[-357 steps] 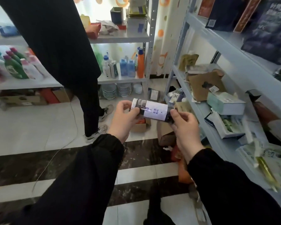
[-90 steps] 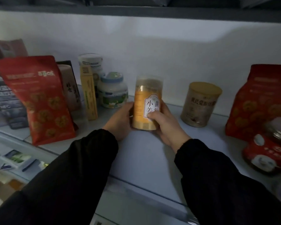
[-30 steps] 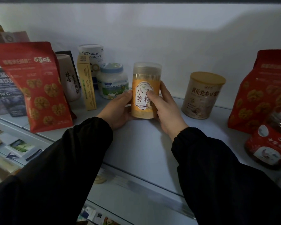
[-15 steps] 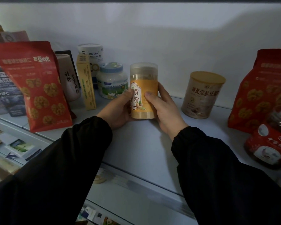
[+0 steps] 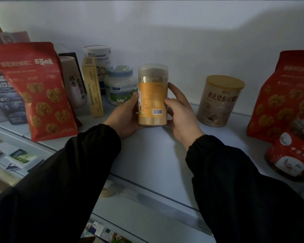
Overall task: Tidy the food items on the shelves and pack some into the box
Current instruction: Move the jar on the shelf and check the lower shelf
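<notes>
A tall clear jar of yellow powder with an orange label (image 5: 152,95) stands upright on the grey shelf (image 5: 147,155), its barcode side facing me. My left hand (image 5: 125,116) curls round its left side and base. On the jar's right side, my right hand (image 5: 180,111) grips it with thumb in front and fingers behind. Both sleeves are black.
Left of the jar stand a white milk-powder jar with a blue lid (image 5: 120,85), a thin yellow box (image 5: 93,88), a white tin (image 5: 98,56), a beige tube (image 5: 75,83) and a red walnut bag (image 5: 37,88). Right: a gold-lidded can (image 5: 219,100), another red bag (image 5: 286,95), a red jar (image 5: 291,151).
The jar has been turned on the spot between my hands: the front label with large characters has swung to the left and the barcode side now faces me.
</notes>
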{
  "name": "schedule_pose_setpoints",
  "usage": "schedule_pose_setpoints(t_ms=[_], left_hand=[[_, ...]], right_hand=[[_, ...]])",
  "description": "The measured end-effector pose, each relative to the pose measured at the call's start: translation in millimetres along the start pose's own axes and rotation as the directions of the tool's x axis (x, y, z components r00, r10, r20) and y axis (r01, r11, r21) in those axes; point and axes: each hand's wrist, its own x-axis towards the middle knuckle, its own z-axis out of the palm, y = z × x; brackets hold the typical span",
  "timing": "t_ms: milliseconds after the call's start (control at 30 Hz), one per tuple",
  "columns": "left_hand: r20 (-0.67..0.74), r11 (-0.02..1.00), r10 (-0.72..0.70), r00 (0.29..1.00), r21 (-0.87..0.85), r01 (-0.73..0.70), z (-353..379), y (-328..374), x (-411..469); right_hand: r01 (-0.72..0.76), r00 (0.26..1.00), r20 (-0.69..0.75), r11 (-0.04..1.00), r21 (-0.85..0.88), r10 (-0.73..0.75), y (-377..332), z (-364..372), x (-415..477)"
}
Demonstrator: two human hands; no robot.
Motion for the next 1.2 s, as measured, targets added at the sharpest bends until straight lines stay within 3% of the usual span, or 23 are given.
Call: schedule_pose_setpoints(t_ms=[400, 600, 700, 800, 967, 1067, 1200], left_hand=[[0.009, 1.000, -0.004, 1.000, -0.007, 0.004, 0, 1, -1], [0.082, 0.979, 0.110, 0.991, 0.164, -0.122, 2, -5, -4], [0.215, 0.956, 0.125, 0.969, 0.236, -0.175, 5, -5, -10], [0.259, 0.927, 0.178, 0.949, 0.280, -0.250, 7, -7, -14], [0.300, 0.695, 0.280, 0.912, 0.592, -0.408, 12, -6, -19], [0.341, 0.681, 0.178, 0.923, 0.635, -0.366, 14, -9, -19], [0.331, 0.377, 0.159, 0.930, 0.850, -0.367, 12, -19, -12]], right_hand=[[0.018, 1.000, 0.011, 0.999, -0.049, -0.018, -1, -1, -1], [0.031, 0.993, 0.117, 0.999, 0.031, -0.034, 1, 3, 1], [0.018, 0.995, 0.104, 0.997, -0.069, -0.011, 1, 2, -3], [0.046, 0.999, 0.037, 0.976, -0.212, -0.039, 2, -4, -7], [0.035, 0.990, -0.106, 0.900, -0.435, -0.090, -2, -11, -25], [-0.003, 0.974, -0.192, 0.838, -0.545, -0.121, -9, -16, -41], [-0.096, 0.903, -0.389, 0.799, -0.593, -0.180, -16, -29, -69]])
